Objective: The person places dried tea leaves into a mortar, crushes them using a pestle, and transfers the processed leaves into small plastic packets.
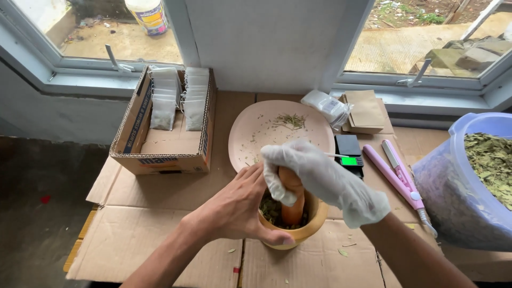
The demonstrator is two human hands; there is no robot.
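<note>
The wooden mortar [298, 224] is steadied by the bare left hand [237, 205], fingers curled on its rim, while the pestle [292, 194] is gripped by the gloved right hand [320, 178], fingers wrapped tightly, so the leaves [271, 209] are crushed.

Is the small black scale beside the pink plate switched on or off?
On: the black scale shows a lit green display, just behind the gloved right hand near the pink plate.

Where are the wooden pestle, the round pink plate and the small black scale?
wooden pestle [293, 198]: head view, on its shaft below the gloved hand.
round pink plate [256, 133]: head view, on its bare left part.
small black scale [349, 145]: head view, on its top.
</note>
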